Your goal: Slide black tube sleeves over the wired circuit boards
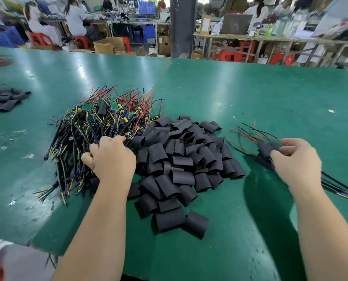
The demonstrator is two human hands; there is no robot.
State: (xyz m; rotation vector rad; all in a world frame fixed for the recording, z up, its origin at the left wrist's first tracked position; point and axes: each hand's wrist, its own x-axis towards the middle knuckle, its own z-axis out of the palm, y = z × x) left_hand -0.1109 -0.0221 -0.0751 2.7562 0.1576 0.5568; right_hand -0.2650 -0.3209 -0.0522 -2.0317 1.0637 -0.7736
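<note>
**Reaching into the boards, sleeved units in the other hand**

Reaching into the near side of the board pile [104,126], the left hand [111,159] has its fingers curled among the black and yellow wires; whether they grip anything cannot be told. Just beside that pile, toward the middle of the table [270,94], lies the heap of sleeves [181,165], touching it. The right hand [296,161], near the right edge, has its fingers closed on a sleeved bundle [267,149], red and black leads fanning away from it and thicker cables trailing toward the right edge. More sleeves [3,100] sit at the left edge.
</note>
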